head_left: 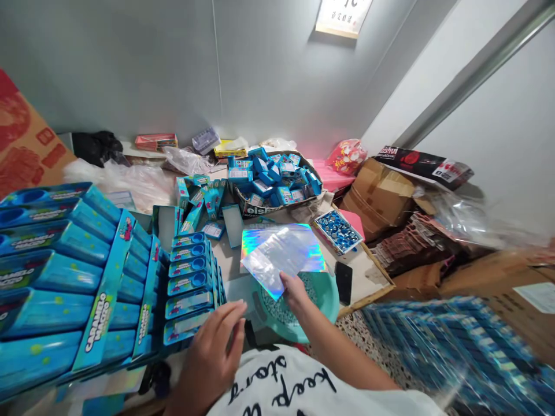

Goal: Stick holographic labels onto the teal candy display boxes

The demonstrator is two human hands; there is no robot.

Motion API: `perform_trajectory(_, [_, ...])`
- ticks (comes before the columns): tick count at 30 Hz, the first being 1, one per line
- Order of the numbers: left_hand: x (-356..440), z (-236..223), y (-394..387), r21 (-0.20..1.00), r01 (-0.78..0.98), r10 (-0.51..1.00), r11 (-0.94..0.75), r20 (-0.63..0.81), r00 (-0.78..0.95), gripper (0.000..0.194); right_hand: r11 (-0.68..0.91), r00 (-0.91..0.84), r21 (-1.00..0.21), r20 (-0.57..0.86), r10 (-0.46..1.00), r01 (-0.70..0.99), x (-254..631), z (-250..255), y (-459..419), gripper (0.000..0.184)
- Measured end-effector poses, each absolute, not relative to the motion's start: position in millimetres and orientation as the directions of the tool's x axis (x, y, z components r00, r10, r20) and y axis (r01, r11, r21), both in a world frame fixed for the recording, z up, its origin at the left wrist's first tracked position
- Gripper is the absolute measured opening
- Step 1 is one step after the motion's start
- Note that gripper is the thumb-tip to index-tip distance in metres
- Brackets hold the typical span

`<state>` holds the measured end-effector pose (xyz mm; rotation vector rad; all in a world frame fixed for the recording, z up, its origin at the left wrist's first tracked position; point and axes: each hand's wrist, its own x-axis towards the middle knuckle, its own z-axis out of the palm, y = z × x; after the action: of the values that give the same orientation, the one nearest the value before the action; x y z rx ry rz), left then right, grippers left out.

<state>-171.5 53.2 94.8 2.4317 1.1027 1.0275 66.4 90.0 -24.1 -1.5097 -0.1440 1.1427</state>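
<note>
My right hand point(295, 290) pinches the lower edge of a shiny holographic sheet point(273, 260). That sheet overlaps a second rainbow-edged sheet point(314, 254) behind it, and I cannot tell whether the two are joined. Below them, a turquoise basin point(332, 297) holds many small pale pieces. Near my body, my left hand point(214, 349) has its fingers stretched out with nothing visible in them. It is close to a stack of small blue boxes point(191, 283) with round cut-outs.
Large blue display boxes point(56, 289) fill the left. Behind the sheets, a carton point(249, 211) is heaped with small blue boxes. A tray of blue and silver pieces point(338, 231) and a black phone point(344, 283) lie right. Brown cartons point(377, 196) and wrapped blue stacks point(455, 346) stand farther right.
</note>
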Motion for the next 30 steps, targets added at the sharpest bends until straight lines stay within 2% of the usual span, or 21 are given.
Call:
perform_trajectory(5, [-129.9, 105.6, 89.1, 0.621, 0.672, 0.905, -0.404, 0.378, 0.194, 0.059, -0.250, 0.293, -0.767, -0.492, 0.820, -0.591, 66.8, 46.2, 56.1, 0.042])
perform_trajectory(7, [-128.1, 111.4, 108.6, 0.662, 0.650, 0.923, -0.373, 0.339, 0.184, 0.052, -0.237, 0.254, -0.722, -0.500, 0.828, -0.650, 70.5, 61.0, 49.0, 0.039])
perform_trajectory(9, [-130.8, 114.3, 124.1, 0.687, 0.611, 0.919, -0.393, 0.318, 0.234, 0.035, -0.210, 0.264, -0.693, -0.510, 0.818, -0.689, 73.2, 64.8, 49.5, 0.040])
perform_trajectory(12, [-130.4, 110.0, 137.0, 0.670, 0.593, 0.894, -0.447, 0.320, 0.312, 0.027, -0.159, 0.307, -0.710, -0.480, 0.822, -0.686, 76.1, 59.3, 58.8, 0.042])
perform_trajectory(17, [-111.8, 94.0, 144.7, 0.552, 0.700, 0.886, -0.454, 0.359, 0.293, 0.033, -0.164, 0.272, -0.707, -0.461, 0.844, -0.688, 80.3, 49.2, 71.6, 0.040])
perform_trajectory(20, [-103.4, 90.6, 149.5, 0.447, 0.741, 0.851, -0.500, 0.414, 0.324, 0.030, -0.241, 0.183, -0.667, -0.500, 0.847, -0.705, 83.0, 46.0, 72.9, 0.038])
perform_trajectory(23, [-101.8, 90.4, 154.1, 0.386, 0.754, 0.825, -0.532, 0.438, 0.357, 0.028, -0.474, -0.020, -0.564, -0.629, 0.777, -0.677, 87.4, 45.2, 69.9, 0.041])
perform_trajectory(25, [-104.0, 91.4, 155.9, 0.401, 0.738, 0.815, -0.543, 0.466, 0.346, 0.028, -0.624, -0.195, -0.476, -0.677, 0.710, -0.620, 90.5, 48.2, 65.4, 0.047])
perform_trajectory(27, [-107.4, 94.6, 155.8, 0.451, 0.703, 0.809, -0.550, 0.498, 0.313, 0.027, -0.701, -0.317, -0.420, -0.677, 0.665, -0.576, 92.2, 55.1, 59.4, 0.052])
perform_trajectory(30, [-111.8, 105.1, 151.4, 0.568, 0.645, 0.838, -0.511, 0.497, 0.225, 0.024, -0.636, -0.307, -0.466, -0.602, 0.737, -0.615, 90.2, 71.4, 51.4, 0.050])
